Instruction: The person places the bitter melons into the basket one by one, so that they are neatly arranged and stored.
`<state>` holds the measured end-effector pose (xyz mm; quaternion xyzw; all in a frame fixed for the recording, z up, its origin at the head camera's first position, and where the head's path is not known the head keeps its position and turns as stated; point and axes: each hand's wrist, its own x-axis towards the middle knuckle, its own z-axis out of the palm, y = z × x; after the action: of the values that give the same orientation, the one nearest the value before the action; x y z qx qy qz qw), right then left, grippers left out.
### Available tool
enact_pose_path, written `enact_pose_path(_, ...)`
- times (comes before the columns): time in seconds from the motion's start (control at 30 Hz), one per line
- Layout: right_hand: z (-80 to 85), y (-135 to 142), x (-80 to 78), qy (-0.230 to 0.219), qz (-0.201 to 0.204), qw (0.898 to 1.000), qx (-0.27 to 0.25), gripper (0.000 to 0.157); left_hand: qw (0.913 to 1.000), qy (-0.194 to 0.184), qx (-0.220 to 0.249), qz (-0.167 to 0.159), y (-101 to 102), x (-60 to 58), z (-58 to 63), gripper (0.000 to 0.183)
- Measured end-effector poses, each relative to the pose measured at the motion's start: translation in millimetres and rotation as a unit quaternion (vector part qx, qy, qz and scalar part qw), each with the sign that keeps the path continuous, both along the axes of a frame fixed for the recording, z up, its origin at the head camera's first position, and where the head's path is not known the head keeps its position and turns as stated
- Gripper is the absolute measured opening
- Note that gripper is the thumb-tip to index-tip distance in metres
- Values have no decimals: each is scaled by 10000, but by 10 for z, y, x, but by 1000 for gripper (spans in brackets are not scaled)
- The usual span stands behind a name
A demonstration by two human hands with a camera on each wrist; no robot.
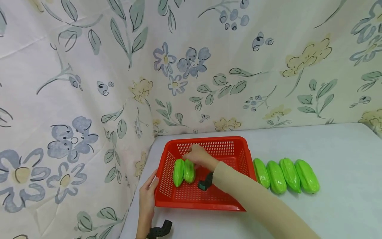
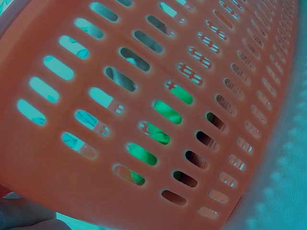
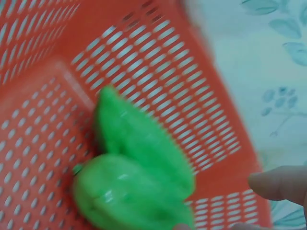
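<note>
Two glossy green star fruits, the left one and the right one, lie side by side at the left of a red plastic basket. My right hand is over the basket, right at the far end of the right star fruit. In the right wrist view the thumb is apart from the star fruits, and fingertips show at the bottom edge. My left hand rests along the basket's left side with fingers extended. The left wrist view shows the slotted basket wall, green showing through it.
Several more green star fruits lie in a row on the white table, right of the basket. A floral cloth hangs behind the table and along its left side. Each wrist wears a small black camera.
</note>
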<state>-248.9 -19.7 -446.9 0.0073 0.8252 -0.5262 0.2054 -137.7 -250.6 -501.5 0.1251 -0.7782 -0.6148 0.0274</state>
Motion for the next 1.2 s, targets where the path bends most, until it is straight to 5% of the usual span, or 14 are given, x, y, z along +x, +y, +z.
enact_pose_path(0.3,322,24,64,-269,266,9928,-1132,51,10000,-33,-61,34,-11,13,1,49)
enact_pose_path(0.63,591,84,122,-228,388,9868,-1557,49,10000,-61,-41,25,-22,11,4,49)
enact_pose_path(1.2,567,218,163,-127,447,9873,-1516,50,10000,-62,-30,-21,-38,-24,-10,51)
